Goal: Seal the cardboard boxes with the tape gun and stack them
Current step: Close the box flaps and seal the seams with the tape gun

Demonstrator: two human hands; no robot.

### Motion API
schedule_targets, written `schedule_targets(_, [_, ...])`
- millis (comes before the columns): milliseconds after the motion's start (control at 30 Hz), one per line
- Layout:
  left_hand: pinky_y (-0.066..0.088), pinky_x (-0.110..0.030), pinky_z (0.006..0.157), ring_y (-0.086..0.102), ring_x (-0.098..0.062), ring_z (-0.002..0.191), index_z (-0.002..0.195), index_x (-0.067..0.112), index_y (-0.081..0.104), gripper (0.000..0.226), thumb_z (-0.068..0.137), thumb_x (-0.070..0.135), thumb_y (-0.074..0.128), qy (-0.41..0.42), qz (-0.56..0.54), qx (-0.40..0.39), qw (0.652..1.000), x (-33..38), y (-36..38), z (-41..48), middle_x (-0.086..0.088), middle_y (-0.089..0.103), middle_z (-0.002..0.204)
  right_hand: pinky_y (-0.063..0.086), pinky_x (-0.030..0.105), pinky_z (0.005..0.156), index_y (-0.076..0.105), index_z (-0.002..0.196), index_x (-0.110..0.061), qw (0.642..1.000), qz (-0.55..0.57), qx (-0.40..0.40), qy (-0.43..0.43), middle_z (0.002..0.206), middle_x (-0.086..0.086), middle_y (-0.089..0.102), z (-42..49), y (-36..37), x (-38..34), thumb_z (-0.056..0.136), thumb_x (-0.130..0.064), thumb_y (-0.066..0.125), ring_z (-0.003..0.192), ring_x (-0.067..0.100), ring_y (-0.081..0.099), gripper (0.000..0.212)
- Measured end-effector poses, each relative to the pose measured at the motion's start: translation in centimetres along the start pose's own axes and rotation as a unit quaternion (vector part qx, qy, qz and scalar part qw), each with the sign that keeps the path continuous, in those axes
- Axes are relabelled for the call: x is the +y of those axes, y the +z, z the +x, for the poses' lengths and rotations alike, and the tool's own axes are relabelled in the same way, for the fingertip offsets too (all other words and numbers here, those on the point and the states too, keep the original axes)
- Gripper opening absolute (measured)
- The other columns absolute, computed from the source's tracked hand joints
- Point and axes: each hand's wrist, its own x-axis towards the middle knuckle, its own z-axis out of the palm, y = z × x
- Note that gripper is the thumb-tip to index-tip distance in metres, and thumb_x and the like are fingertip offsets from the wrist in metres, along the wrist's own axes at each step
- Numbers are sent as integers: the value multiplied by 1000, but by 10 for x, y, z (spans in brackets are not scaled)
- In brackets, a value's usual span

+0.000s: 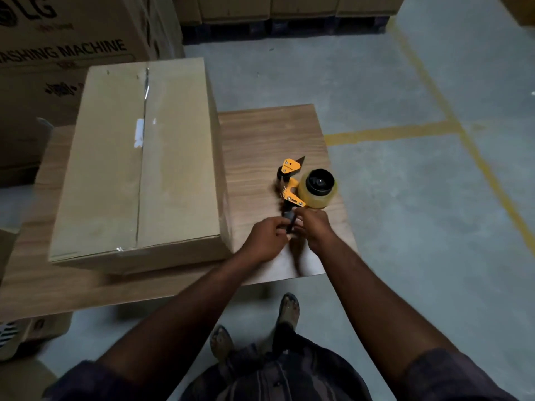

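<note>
A person's left hand (266, 238) and right hand (314, 225) meet at the near end of a tape gun (301, 185). The fingers of both are curled round its dark handle (289, 219), left hand on the handle's left side and right hand on its right. The picture is soft there, so the exact finger placement cannot be made out.

The tape gun is orange with black rollers and lies on a wood-grain table (269, 131), its cutter end pointing away from the person. A roll of clear tape (318, 189) sits on its right side. Small print on the orange plate is too fine to read.

Just left of the tape gun, a plain cardboard box (121, 169) rests on the same table. Its flaps are closed and glossy clear tape runs along the centre seam.

Farther left and beyond the tape gun stands a large carton (58, 53) printed "LG" and "ASHING MACHINE", the first letter cut off by the frame edge. The smaller print below it is unreadable.

Well beyond the tape gun, more brown cartons (289, 7) sit on dark pallets (275, 27). To its right, yellow lines (390, 133) cross the grey concrete floor (390, 241). Nearer than the tape gun, below the table edge, are the person's sandalled feet (289, 309) and a dark striped shirt (275, 380).
</note>
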Motion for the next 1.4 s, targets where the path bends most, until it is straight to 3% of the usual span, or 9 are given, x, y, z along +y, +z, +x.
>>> schedule_targets(100, [45, -16, 74, 68, -26, 106, 123, 8, 69, 34, 91, 5, 60, -67, -2, 51, 996, -5, 14, 31, -10, 72, 115, 45, 25, 48, 61, 88, -10, 996, 17, -23, 79, 61, 4, 57, 18, -2, -2, 93, -13, 65, 50, 14, 55, 7])
schedule_targets(333, [42, -20, 88, 66, -23, 112, 121, 10, 71, 33, 89, 8, 63, -122, -1, 99, 988, -2, 30, 68, -8, 72, 120, 55, 26, 51, 61, 91, -9, 957, 175, -120, 198, 63, 10, 65, 34, 9, -10, 102, -24, 60, 51, 21, 65, 19])
schedule_targets(533, [51, -32, 87, 68, -25, 102, 104, 20, 78, 23, 89, 17, 61, -127, -16, 55, 990, 18, 40, 66, -7, 75, 108, 45, 29, 61, 55, 75, -14, 960, 157, -97, 212, 47, 4, 57, 43, 15, -16, 102, -41, 56, 53, 20, 59, 39])
schedule_targets(633, [57, -43, 89, 71, -25, 91, 77, 35, 78, 22, 75, 28, 58, -147, -99, 44, 983, 18, 36, 66, -7, 77, 95, 43, 28, 59, 59, 74, -14, 981, 93, -38, 168, 66, 7, 62, 46, 24, -12, 93, -53, 61, 67, 25, 59, 43])
schedule_targets(700, [58, -41, 84, 69, -25, 86, 82, 26, 78, 23, 85, 16, 58, -150, -175, 46, 972, 24, 31, 65, -14, 76, 96, 44, 29, 62, 61, 76, -16, 988, 53, -8, 144, 83, 10, 62, 57, 28, -6, 77, -63, 63, 79, 28, 62, 47])
schedule_targets(867, [54, -43, 93, 65, -27, 90, 88, 15, 75, 29, 90, -5, 54, -137, -258, 60, 954, 44, 18, 60, -23, 73, 103, 55, 41, 78, 61, 72, -15, 994, 45, 35, 90, 87, 10, 65, 44, 28, -27, 87, -47, 67, 83, 29, 64, 36])
schedule_targets(1033, [50, -17, 63, 56, -10, 70, 87, 11, 62, 21, 100, 3, 48, -144, -386, 121, 903, 65, -10, 57, -6, 60, 82, 62, 44, 85, 70, 70, -16, 997, 61, 40, 12, 74, 3, 73, 19, 33, -47, 71, -59, 73, 79, 24, 73, 44])
schedule_targets(1267, [54, -30, 84, 64, -23, 94, 112, 3, 56, 42, 108, 40, 38, -76, -620, 137, 769, 82, -84, 28, -14, 64, 102, 58, 38, 76, 73, 86, -22, 971, -62, 53, -225, 80, -4, 75, -53, 45, -93, 66, -83, 58, 78, 17, 72, 67])
schedule_targets(1400, [59, -29, 84, 68, -21, 93, 111, 4, 60, 56, 98, 57, 49, -20, -649, 74, 756, 78, -145, -19, -11, 69, 98, 57, 32, 70, 70, 98, -23, 932, -70, 16, -354, 84, -9, 74, -92, 63, -108, 76, -67, 73, 78, 6, 70, 49])
